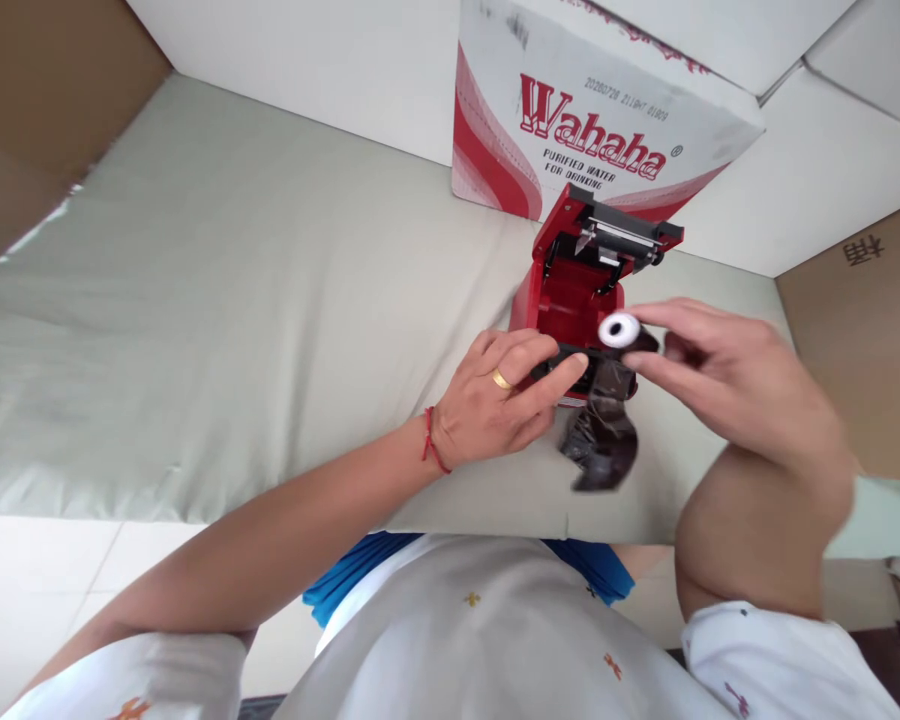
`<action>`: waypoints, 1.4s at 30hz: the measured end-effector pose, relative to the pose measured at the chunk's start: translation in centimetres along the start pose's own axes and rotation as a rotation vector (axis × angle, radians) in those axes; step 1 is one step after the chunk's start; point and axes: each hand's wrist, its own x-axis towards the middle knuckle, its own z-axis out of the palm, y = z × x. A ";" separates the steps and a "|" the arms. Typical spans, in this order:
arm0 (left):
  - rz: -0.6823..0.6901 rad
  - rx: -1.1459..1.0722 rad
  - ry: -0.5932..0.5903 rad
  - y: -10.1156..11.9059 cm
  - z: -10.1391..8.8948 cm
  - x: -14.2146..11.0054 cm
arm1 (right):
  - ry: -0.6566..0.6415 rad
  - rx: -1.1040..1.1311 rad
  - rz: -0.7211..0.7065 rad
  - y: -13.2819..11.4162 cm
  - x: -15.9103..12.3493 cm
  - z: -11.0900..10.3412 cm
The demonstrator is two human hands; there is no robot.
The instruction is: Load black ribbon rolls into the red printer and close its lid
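Note:
A small red label printer point(523, 303) stands on the cloth with its black-edged lid point(622, 230) raised. Inside, its red bay shows bare. My left hand point(495, 395), a ring on one finger, holds the printer's front edge, with fingertips over the black front part; its thumb is mostly hidden. Between thumb and fingers, my right hand point(727, 370) pinches a small roll point(619, 330) with a white end and a dark hole in the middle. It is just above the bay's right front corner. A strip of dark shiny film point(607, 440) hangs below the roll, crumpled, in front of the printer.
Directly behind the printer is a white and red Wahaha water carton point(600, 130). Pale green cloth point(232, 300) covers the surface, whose front edge is close to my body. White panels and brown cardboard point(862, 330) bound the back and sides.

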 end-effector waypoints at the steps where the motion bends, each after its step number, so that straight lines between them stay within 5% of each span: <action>1: 0.003 0.020 0.033 0.1 0.0 0.0 | 0.022 -0.054 -0.019 -0.5 1.4 1.1; 6: 0.106 0.069 0.029 1.1 -0.6 0.5 | 0.026 -0.300 0.002 -1.4 5.3 4.6; 13: 0.156 -0.002 -0.025 2.0 -0.7 0.5 | -0.067 -0.542 0.137 -2.2 7.4 5.3; 19: 0.144 0.029 -0.039 1.8 -0.7 0.6 | -0.116 -0.541 0.049 -1.3 9.0 6.0; 25: 0.123 0.070 0.013 1.9 -0.7 1.0 | -0.013 -0.118 -0.118 -1.6 5.8 4.3; 28: 0.128 0.082 0.020 1.9 -0.8 1.0 | 0.318 0.043 -0.089 -2.3 3.8 2.6; 31: 0.138 0.084 0.001 1.9 -0.9 1.0 | 0.616 -0.124 -0.108 -1.5 4.1 1.8; 35: 0.154 0.070 -0.034 1.8 -0.8 0.9 | 0.421 -0.267 -0.131 1.1 5.6 2.3; 42: 0.142 0.085 -0.037 2.0 -0.8 0.9 | 0.450 -0.124 -0.315 1.8 1.3 4.7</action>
